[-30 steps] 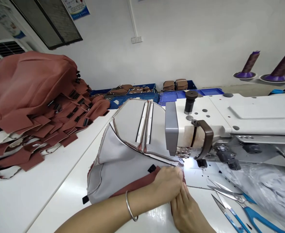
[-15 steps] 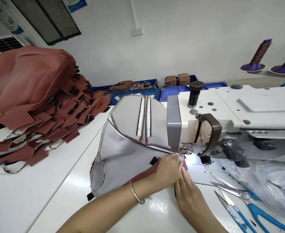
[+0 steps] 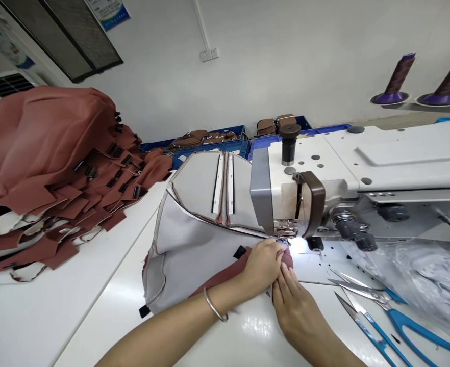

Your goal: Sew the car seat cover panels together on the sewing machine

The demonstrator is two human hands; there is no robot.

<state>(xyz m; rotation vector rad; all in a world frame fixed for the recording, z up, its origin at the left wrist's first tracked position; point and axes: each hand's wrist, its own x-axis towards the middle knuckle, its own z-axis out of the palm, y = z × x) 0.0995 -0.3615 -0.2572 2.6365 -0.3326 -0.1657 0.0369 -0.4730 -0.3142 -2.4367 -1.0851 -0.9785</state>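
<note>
The sewing looks to be partway through. The grey-lined workpiece (image 3: 194, 244) lies on the table (image 3: 110, 306), with its right end at the needle area (image 3: 287, 241) of the sewing machine (image 3: 317, 153). Its far panels appear already joined along a middle seam, flanked by two white strips (image 3: 216, 188), and a dark edging (image 3: 204, 220) curves along their near side towards the needle. The reddish-brown edge (image 3: 225, 275) between the hands and the lit machine bed seems to be the stretch being dealt with; how much of it is stitched cannot be told, as the fingers and the machine head cover the join. The workpiece is not yet free of the machine.

The left hand (image 3: 263, 264) is closed, its curled fingers gripping the workpiece's edge just beside the needle area; its forearm crosses from the lower left, a metal bracelet (image 3: 214, 306) at the wrist. The right hand (image 3: 296, 306) comes from the lower right, palm down, its fingers straight and together, tips against the reddish-brown material next to the left hand. Its thumb is hidden, so whether it pinches or only presses cannot be told.
</note>
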